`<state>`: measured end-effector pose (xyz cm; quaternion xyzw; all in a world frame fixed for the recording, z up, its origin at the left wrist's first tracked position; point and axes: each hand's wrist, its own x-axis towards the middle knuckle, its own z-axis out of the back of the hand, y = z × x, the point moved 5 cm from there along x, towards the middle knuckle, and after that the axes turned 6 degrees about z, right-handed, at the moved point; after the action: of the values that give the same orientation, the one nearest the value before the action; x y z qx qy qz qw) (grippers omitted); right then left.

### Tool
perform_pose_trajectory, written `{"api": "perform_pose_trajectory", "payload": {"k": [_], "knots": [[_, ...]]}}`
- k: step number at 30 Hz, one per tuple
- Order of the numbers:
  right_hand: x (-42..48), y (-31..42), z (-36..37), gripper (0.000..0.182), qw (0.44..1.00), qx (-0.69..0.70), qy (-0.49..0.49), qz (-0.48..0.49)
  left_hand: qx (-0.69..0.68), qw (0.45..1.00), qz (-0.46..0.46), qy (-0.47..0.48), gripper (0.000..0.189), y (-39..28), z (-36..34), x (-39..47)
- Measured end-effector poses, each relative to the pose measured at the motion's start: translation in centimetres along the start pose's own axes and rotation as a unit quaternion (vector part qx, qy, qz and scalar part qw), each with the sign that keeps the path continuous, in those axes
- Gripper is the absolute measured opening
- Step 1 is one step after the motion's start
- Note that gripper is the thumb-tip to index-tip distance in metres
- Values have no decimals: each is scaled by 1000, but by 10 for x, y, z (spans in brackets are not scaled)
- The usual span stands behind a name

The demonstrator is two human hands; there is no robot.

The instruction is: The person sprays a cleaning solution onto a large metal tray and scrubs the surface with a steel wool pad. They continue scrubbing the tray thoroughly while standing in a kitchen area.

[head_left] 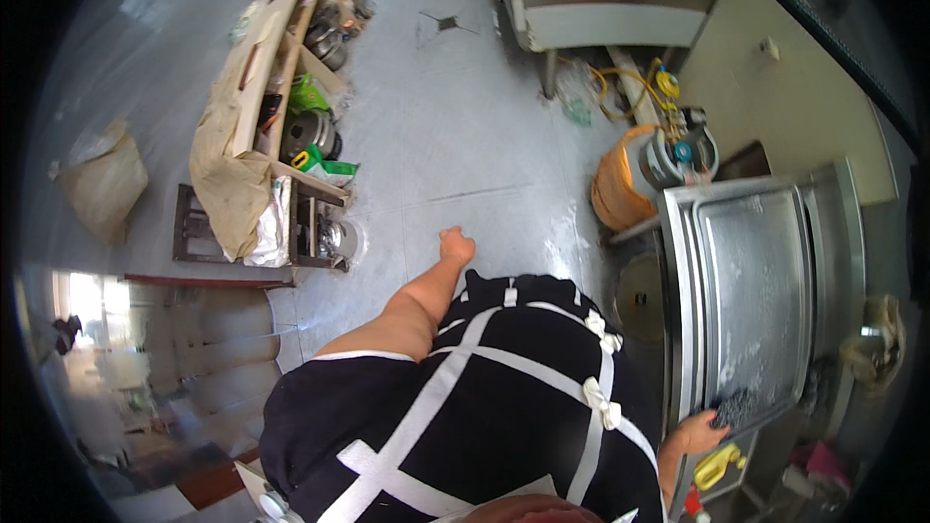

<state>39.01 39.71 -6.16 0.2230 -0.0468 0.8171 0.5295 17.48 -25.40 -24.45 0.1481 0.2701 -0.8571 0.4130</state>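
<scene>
My right hand [701, 432] is at the lower right, its fingers on a dark wire-like scouring pad [734, 407]. The pad lies against the near end of a stainless steel sink or worktop [759, 290], whose sunken metal surface shows whitish, foamy-looking streaks. My left hand [457, 245] hangs in front of my body above the grey tiled floor, touching nothing; its fingers look partly curled, and whether they are closed is not clear. A yellow plastic bottle [716, 466] stands just below the right hand, under the edge of the steel unit.
A gas cylinder [661, 160] with an orange-brown cover and yellow hose stands beyond the steel unit. At the top right is a metal stove bench [614, 22]. A low wooden shelf [254, 73] with pots and bags runs along the left. A round lid-like object [641, 298] is beside my right side.
</scene>
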Motion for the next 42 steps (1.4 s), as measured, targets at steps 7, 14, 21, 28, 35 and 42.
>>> {"api": "perform_pose_trajectory", "payload": {"k": [7,14,21,28,35,42], "knots": [[12,0,-20,56,997,59,-35,46,36,999,-14,-12,47,20,-19,19],[6,-14,-31,60,998,24,-56,20,79,996,-37,-2,50,2,-9,9],[4,-9,-24,59,998,40,-44,5,94,995,-42,7,50,-13,-13,5],[6,-13,-28,59,998,41,-45,12,109,991,-71,20,51,-33,-26,14],[6,-9,-24,58,997,54,-45,8,-19,986,-140,91,51,-94,-49,9],[15,-27,-32,56,992,119,18,-30,-71,932,-330,134,46,-251,-63,-73]]}}
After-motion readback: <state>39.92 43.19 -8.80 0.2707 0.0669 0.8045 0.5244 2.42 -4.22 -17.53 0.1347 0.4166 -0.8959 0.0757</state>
